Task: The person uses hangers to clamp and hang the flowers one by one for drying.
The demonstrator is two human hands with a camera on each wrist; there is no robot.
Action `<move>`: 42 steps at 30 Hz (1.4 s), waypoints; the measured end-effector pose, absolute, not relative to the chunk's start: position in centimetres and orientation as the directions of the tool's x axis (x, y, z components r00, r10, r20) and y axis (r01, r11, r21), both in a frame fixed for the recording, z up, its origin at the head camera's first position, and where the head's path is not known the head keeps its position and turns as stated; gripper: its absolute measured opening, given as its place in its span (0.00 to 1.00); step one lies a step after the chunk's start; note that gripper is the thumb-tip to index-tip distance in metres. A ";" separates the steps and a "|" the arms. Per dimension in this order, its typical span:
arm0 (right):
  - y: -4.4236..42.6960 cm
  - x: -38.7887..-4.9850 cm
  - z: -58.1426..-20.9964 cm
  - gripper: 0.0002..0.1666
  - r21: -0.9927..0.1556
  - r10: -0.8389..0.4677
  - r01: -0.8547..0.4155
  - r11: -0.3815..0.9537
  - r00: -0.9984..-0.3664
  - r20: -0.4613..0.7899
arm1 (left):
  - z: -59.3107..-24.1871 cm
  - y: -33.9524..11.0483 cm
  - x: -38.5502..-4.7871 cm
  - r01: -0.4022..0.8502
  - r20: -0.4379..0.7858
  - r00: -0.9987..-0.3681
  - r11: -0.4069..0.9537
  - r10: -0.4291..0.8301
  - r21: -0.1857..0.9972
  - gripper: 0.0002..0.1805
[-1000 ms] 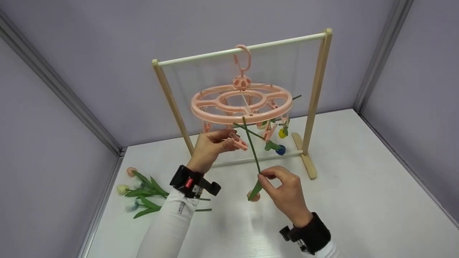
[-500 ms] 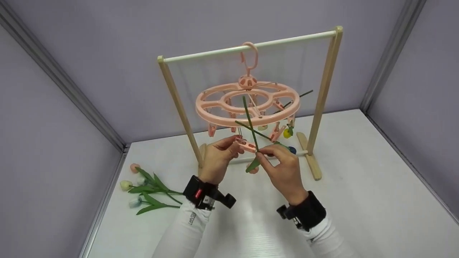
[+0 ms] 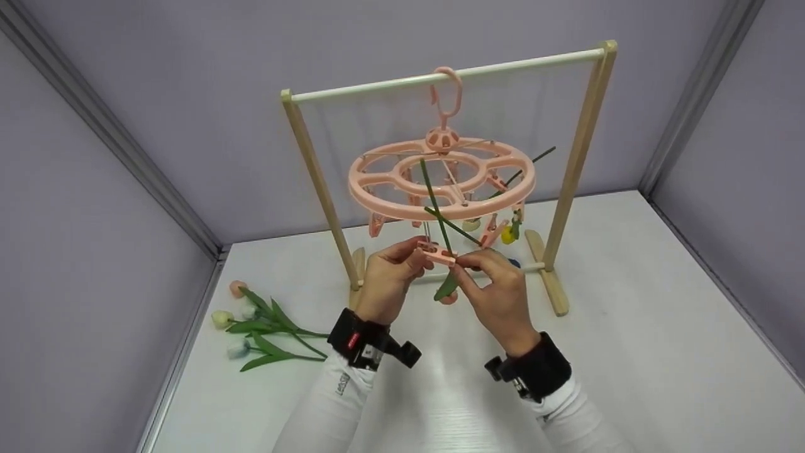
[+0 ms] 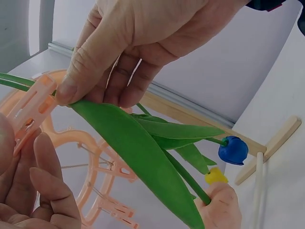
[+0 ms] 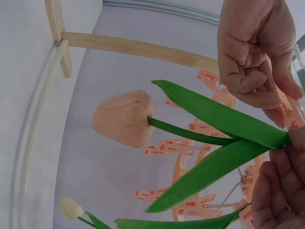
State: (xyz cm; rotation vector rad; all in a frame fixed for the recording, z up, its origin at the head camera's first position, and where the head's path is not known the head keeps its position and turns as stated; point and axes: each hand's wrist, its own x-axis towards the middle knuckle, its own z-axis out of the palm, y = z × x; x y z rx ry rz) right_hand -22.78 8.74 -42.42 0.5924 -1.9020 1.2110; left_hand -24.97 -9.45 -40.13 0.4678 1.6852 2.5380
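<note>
My left hand (image 3: 390, 280) pinches a pink clothespin (image 3: 439, 253) that hangs by strings under the round pink hanger (image 3: 358, 194). Just to its right, my right hand (image 3: 500, 296) pinches the stem of a pink tulip, upside down, with its bloom (image 5: 125, 119) below and its stem end (image 3: 427, 179) rising past the ring. In the left wrist view, the stem lies at the clothespin (image 4: 32, 107); whether the jaws grip it, I cannot tell. The right thumb and fingers touch the stem beside the clip's tip.
A wooden stand (image 3: 572, 163) with a white rod (image 3: 377, 85) carries the hanger. Clipped at its right side are a yellow flower (image 3: 508, 235), a blue one (image 4: 233, 150) and a whitish one (image 5: 71, 209). Several tulips (image 3: 270, 327) lie on the table at left.
My right hand has moved up and left, bringing the pink tulip's stem to the clothespin. My left hand and its clothespin have shifted slightly right, and the hands are now close together.
</note>
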 end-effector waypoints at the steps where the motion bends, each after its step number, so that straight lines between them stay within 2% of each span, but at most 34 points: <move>1: 8.7 -22.8 -42.4 0.04 -0.531 0.029 -0.731 0.429 -0.576 0.817 | -40.1 -9.4 -25.0 0.118 0.218 -0.952 -0.398 0.215 0.910 0.37; 7: 8.5 -23.0 -42.4 0.04 -0.526 0.032 -0.748 0.405 -0.563 0.826 | -40.3 -9.5 -25.2 0.135 0.233 -0.949 -0.392 0.213 0.910 0.37; 13: 8.4 -23.2 -42.6 0.03 -0.544 0.036 -0.733 0.407 -0.583 0.812 | -40.4 -9.6 -25.2 0.143 0.240 -0.947 -0.391 0.213 0.909 0.33; 20: 8.6 -23.5 -42.8 0.04 -0.546 0.023 -0.727 0.416 -0.592 0.805 | -40.3 -9.5 -25.2 0.141 0.241 -0.945 -0.394 0.219 0.908 0.33; 29: 8.3 -23.8 -43.3 0.04 -0.618 -0.002 -0.650 0.443 -0.690 0.724 | -40.4 -9.6 -25.8 0.146 0.218 -0.952 -0.308 0.216 0.940 0.25; 37: 8.5 -23.9 -44.0 0.06 -0.644 -0.003 -0.621 0.447 -0.721 0.693 | -39.9 -9.4 -26.8 0.105 0.176 -0.965 -0.329 0.196 0.939 0.21; 42: 8.9 -23.7 -44.8 0.06 -0.662 -0.001 -0.604 0.444 -0.739 0.673 | -39.7 -9.6 -27.5 0.090 0.144 -0.974 -0.281 0.177 0.956 0.20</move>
